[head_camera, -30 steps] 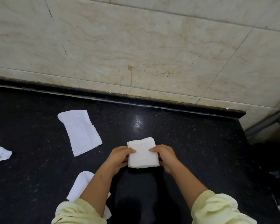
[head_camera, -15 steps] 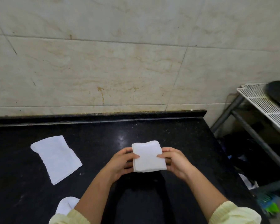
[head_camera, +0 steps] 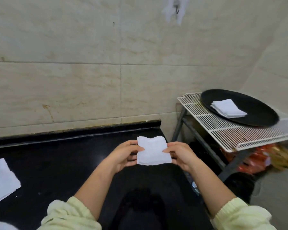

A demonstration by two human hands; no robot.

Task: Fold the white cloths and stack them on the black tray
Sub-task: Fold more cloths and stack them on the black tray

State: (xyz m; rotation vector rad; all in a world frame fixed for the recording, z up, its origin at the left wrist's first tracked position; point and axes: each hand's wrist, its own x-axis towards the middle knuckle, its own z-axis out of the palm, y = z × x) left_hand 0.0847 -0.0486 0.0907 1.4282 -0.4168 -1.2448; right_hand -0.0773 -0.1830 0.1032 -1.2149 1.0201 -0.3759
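Pinching folded white cloth (head_camera: 153, 151) between left hand (head_camera: 123, 155) and right hand (head_camera: 181, 155).

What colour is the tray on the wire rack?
The tray is black, plain with no pattern; the head view shows it best.

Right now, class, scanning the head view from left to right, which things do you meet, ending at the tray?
flat white cloth → left hand → folded cloth pinched between both hands → right hand → black tray
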